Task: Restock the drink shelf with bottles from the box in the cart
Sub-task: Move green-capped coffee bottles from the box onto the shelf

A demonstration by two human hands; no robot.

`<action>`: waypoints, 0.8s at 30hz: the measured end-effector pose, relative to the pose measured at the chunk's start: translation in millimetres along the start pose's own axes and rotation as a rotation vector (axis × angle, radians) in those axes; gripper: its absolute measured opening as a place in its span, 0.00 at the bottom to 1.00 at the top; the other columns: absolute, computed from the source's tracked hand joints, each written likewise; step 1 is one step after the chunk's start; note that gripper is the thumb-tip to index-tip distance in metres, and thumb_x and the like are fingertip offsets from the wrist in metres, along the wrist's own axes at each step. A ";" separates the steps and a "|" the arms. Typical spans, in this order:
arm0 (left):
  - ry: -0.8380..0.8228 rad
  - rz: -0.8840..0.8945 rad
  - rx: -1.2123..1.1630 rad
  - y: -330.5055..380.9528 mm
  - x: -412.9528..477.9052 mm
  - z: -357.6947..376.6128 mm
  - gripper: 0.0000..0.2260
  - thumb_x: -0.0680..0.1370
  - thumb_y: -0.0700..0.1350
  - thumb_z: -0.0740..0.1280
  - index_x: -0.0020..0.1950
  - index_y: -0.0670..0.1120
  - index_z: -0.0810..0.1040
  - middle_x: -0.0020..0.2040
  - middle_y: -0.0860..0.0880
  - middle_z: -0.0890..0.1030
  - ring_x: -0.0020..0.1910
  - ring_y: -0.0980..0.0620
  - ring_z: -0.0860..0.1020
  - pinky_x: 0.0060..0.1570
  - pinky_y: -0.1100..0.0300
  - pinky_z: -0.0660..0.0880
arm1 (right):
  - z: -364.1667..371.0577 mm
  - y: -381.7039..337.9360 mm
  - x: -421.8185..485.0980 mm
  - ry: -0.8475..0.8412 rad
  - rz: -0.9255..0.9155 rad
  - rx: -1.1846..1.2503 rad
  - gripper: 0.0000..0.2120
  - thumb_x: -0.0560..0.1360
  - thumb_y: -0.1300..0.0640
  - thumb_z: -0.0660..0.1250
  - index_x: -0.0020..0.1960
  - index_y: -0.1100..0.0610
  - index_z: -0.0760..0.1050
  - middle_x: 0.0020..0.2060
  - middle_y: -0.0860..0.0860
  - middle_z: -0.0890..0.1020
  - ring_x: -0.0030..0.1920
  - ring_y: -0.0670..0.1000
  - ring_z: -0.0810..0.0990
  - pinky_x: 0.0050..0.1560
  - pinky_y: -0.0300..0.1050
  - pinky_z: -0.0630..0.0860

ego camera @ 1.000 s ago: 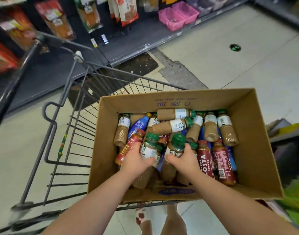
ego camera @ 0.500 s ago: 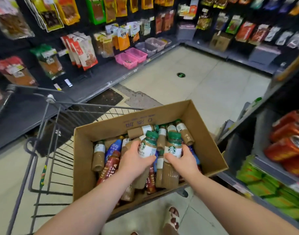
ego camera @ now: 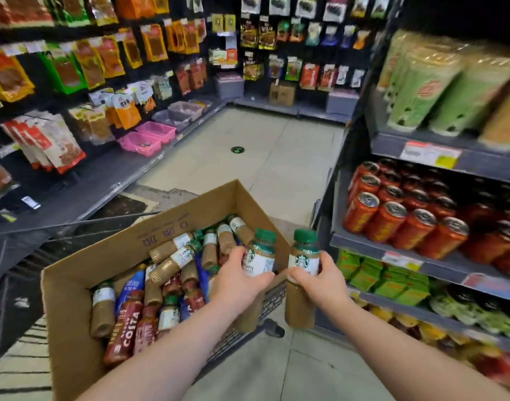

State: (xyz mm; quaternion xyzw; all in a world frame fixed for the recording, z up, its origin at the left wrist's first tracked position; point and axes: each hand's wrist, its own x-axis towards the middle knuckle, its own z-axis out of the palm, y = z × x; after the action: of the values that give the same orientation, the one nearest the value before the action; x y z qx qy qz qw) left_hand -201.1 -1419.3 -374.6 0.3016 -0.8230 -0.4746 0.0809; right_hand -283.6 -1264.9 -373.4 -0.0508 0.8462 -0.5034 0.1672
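Shop aisle, drink shelf (ego camera: pixel 372 246) at right. Held upright by the near corner of the box (ego camera: pixel 190 208) in the cart (ego camera: pixel 272 299): left bottle (ego camera: pixel 258 257) in the curled left hand (ego camera: pixel 236 282), right bottle (ego camera: pixel 303 257) gripped likewise by the right hand (ego camera: pixel 322 280). Mid-carry, apparently; next, finding a free slot and standing both there.

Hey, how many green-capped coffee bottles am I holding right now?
2. The left hand grips one green-capped brown latte bottle at the brown cardboard box's right edge; the right hand grips the second bottle beside it, nearer the drink shelf.
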 end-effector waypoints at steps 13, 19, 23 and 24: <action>-0.320 0.253 -0.046 143.4 -170.4 221.7 0.22 0.64 0.53 0.76 0.51 0.57 0.68 0.47 0.56 0.77 0.46 0.51 0.77 0.46 0.56 0.73 | -277.1 127.4 -162.0 0.393 0.119 0.094 0.13 0.66 0.48 0.72 0.44 0.47 0.70 0.41 0.41 0.79 0.42 0.42 0.77 0.37 0.40 0.71; -0.489 0.416 -0.035 211.8 -259.6 307.7 0.21 0.65 0.53 0.75 0.50 0.57 0.66 0.42 0.60 0.75 0.44 0.52 0.77 0.43 0.57 0.73 | -385.1 172.6 -238.9 0.597 0.158 0.129 0.13 0.64 0.47 0.73 0.45 0.47 0.72 0.40 0.42 0.80 0.40 0.41 0.78 0.36 0.39 0.71; -0.565 0.490 -0.020 247.0 -295.6 344.8 0.21 0.63 0.57 0.74 0.49 0.56 0.67 0.43 0.59 0.76 0.46 0.50 0.77 0.48 0.52 0.76 | -433.6 193.2 -263.0 0.702 0.165 0.174 0.12 0.65 0.51 0.73 0.45 0.48 0.73 0.40 0.43 0.81 0.41 0.42 0.79 0.38 0.40 0.73; -0.578 0.498 -0.017 253.8 -300.5 352.0 0.22 0.62 0.58 0.73 0.50 0.56 0.68 0.45 0.58 0.78 0.46 0.50 0.78 0.48 0.51 0.76 | -442.6 197.4 -265.3 0.717 0.168 0.186 0.12 0.65 0.51 0.73 0.46 0.48 0.73 0.40 0.42 0.81 0.41 0.41 0.78 0.37 0.39 0.72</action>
State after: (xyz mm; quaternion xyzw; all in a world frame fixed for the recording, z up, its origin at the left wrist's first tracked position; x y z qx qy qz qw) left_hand -213.3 -896.0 -306.8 -0.0548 -0.8560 -0.5126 -0.0393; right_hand -166.0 -731.6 -289.8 0.2138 0.8028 -0.5485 -0.0949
